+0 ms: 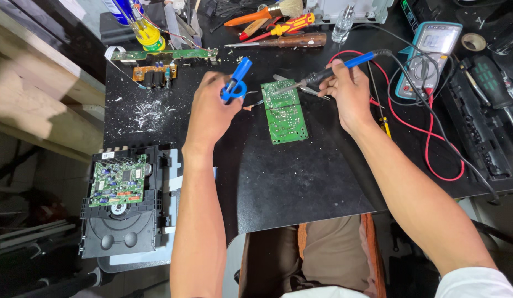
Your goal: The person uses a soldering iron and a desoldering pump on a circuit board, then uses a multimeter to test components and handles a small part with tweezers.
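A green circuit board [284, 113] lies solder side up on the black mat [278, 176]. My right hand [347, 91] grips a blue-handled soldering iron [328, 72], its tip touching the board's upper left corner. My left hand [212, 107] holds a blue desoldering pump [236, 81] just left of the board, tilted toward it.
A disc-drive chassis with a green board [121, 201] sits at the lower left. Two narrow boards [157, 62] lie at the back left by white debris [149, 113]. Screwdrivers and a brush [278, 25] line the back. A multimeter [427, 55] with red and black leads sits right.
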